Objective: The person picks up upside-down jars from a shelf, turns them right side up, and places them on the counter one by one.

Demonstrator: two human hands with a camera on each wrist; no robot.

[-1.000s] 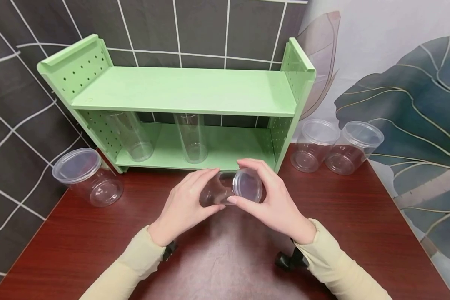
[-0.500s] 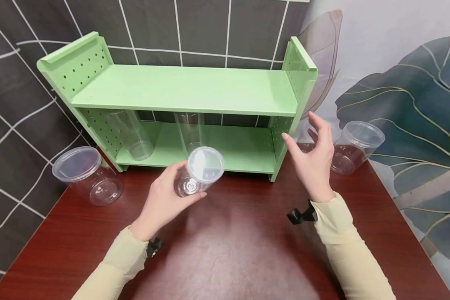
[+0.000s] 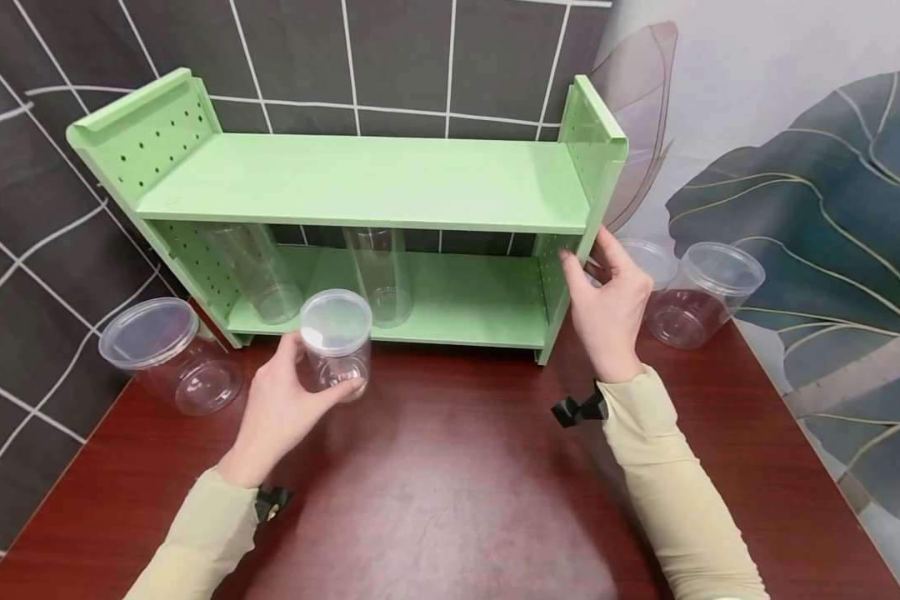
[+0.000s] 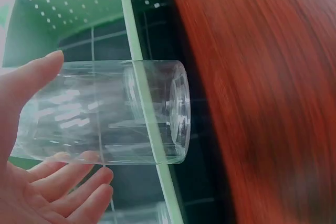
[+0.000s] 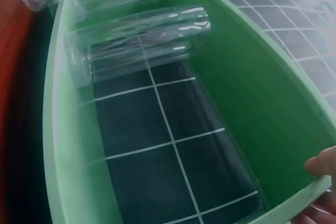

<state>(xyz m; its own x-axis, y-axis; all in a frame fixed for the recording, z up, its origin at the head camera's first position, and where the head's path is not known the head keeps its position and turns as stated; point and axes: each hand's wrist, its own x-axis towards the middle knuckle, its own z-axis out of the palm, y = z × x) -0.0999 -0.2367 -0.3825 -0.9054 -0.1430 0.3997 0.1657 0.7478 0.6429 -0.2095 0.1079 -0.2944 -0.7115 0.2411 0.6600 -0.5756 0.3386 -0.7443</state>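
Cream fabric sleeves [image 3: 682, 475] lie nearest, with a small black device [image 3: 579, 411] at each wrist, above a glossy reddish-brown wood-grain table [image 3: 450, 508]. The left hand [image 3: 277, 408] grasps a clear plastic cylindrical jar with a pale translucent lid [image 3: 337, 337], thumb on one side and fingers on the other. That jar is nearly upright, lid up, in front of a light-green two-tier rack with perforated sides [image 3: 360, 179]. A wider clear lidded jar [image 3: 157, 346] stands on the table just beside the rack's left end. The right hand [image 3: 611, 304] grips the rack's right side panel between thumb and fingers. On the lower tier, towards the left, stand two tall clear cylindrical containers [image 3: 382, 279], apart from each other. Past the right hand, two clear lidded jars [image 3: 697, 296] stand side by side, one partly hidden. Behind rise a dark-grey wall with white grid lines [image 3: 397, 58] and a pale leaf-patterned wall [image 3: 817, 192].
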